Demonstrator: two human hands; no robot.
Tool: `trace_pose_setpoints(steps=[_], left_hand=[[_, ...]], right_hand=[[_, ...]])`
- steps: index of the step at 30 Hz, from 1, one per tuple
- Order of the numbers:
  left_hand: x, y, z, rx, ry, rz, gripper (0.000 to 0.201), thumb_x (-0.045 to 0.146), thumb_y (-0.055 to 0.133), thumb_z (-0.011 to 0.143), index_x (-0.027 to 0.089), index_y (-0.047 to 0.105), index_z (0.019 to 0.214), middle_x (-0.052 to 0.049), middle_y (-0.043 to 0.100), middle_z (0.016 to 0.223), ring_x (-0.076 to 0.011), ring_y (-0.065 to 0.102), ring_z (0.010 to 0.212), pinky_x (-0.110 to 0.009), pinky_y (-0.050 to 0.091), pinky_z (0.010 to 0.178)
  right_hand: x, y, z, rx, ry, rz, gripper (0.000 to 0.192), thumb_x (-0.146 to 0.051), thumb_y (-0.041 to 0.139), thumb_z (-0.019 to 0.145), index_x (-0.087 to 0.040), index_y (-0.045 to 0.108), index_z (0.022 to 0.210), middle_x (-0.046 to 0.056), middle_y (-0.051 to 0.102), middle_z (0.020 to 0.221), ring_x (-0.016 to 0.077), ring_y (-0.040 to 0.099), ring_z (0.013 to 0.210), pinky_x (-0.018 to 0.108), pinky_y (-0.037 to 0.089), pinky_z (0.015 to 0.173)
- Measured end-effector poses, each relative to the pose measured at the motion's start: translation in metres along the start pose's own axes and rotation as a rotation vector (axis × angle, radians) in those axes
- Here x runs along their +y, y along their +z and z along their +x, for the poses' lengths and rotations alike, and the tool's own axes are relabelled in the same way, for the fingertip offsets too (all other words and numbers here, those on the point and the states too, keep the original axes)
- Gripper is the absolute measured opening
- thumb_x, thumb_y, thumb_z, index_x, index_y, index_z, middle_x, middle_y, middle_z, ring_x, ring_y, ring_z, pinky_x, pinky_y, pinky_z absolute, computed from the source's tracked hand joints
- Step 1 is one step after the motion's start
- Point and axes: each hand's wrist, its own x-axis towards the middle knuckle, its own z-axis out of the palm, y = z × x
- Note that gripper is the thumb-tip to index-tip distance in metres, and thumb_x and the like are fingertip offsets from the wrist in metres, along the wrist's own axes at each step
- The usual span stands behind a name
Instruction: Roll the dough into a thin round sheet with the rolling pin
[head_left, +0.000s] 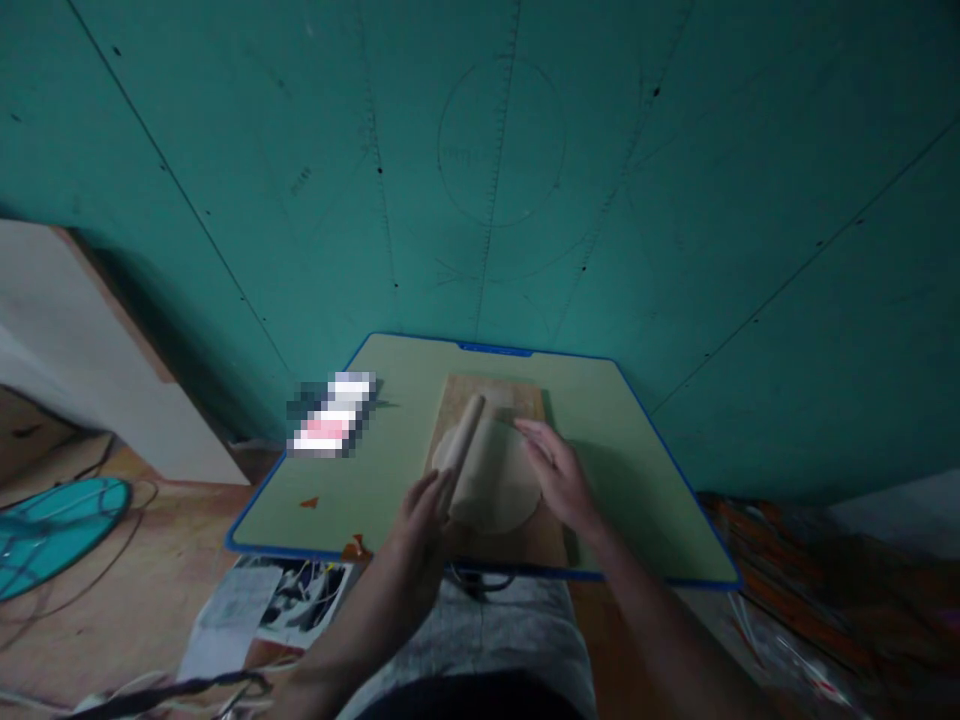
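On a small, pale green folding table (630,480) with a blue rim, a wooden board (525,551) is set, and across it a thin, roughly round sheet of dough (517,490) is spread. The near end of a slim wooden rolling pin (466,437) is gripped by the left hand (421,510); the pin is slanted along the dough's left part. Just right of it, a rounded ridge is formed in the sheet. The right hand (561,475) is placed at the far right edge, fingers slightly bent; whether dough is pinched there cannot be told. The step in hand is judged to be shaping or turning the flattened sheet. For the next move, the edge should be handled lightly and the pin kept steady, so that tearing is avoided.
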Motion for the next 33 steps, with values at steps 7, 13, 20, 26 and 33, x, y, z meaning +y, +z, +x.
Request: trace_pose_setpoints(steps=[7, 13, 20, 26, 33], left_hand=[[0.029, 0.083, 0.014, -0.303, 0.302, 0.297, 0.097, -0.012, 0.037, 0.062, 0.017, 0.033, 0.155, -0.016, 0.031, 0.163, -0.0298, 0.019, 0.153, -0.053, 0.042, 0.114], [0.013, 0.102, 0.006, -0.314, 0.348, 0.49, 0.078, -0.007, 0.044, 0.066, 0.008, 0.051, 0.142, -0.018, 0.035, 0.16, -0.0332, 0.006, 0.154, -0.059, 0.034, 0.119], [0.026, 0.104, 0.007, -0.339, 0.446, 0.565, 0.041, 0.021, 0.054, 0.093, 0.009, 0.062, 0.132, -0.017, 0.047, 0.154, -0.0326, 0.025, 0.151, -0.046, 0.03, 0.123], [0.026, 0.074, -0.005, -0.285, 0.345, 0.548, 0.052, 0.018, 0.055, 0.088, 0.011, 0.053, 0.14, -0.016, 0.034, 0.161, -0.0317, 0.027, 0.151, -0.049, 0.035, 0.12], [0.017, 0.056, -0.01, -0.211, 0.313, 0.564, 0.057, 0.017, 0.055, 0.088, 0.014, 0.047, 0.144, -0.019, 0.033, 0.161, -0.0324, 0.033, 0.149, -0.053, 0.042, 0.114]], right_hand=[[0.04, -0.012, 0.055, 0.041, -0.039, -0.117, 0.04, -0.038, 0.038, 0.099, -0.02, 0.061, 0.126, 0.013, 0.064, 0.132, 0.0226, 0.057, 0.127, 0.04, 0.044, 0.109], [0.046, -0.005, 0.073, 0.004, -0.092, -0.284, 0.034, -0.024, 0.038, 0.094, -0.019, 0.067, 0.112, 0.012, 0.067, 0.118, 0.0223, 0.059, 0.118, 0.039, 0.044, 0.107], [0.041, 0.007, 0.084, -0.184, -0.031, -0.441, 0.042, -0.018, 0.04, 0.09, -0.017, 0.065, 0.123, 0.011, 0.062, 0.134, 0.0221, 0.05, 0.131, 0.04, 0.035, 0.114], [0.009, 0.034, 0.093, -0.258, -0.043, -0.677, 0.045, -0.021, 0.039, 0.094, -0.02, 0.059, 0.135, 0.009, 0.057, 0.145, 0.0262, 0.039, 0.142, 0.051, 0.02, 0.12], [-0.019, 0.059, 0.105, -0.247, -0.048, -0.667, 0.043, -0.022, 0.04, 0.094, -0.021, 0.061, 0.131, 0.009, 0.063, 0.137, 0.0255, 0.052, 0.13, 0.046, 0.029, 0.116]])
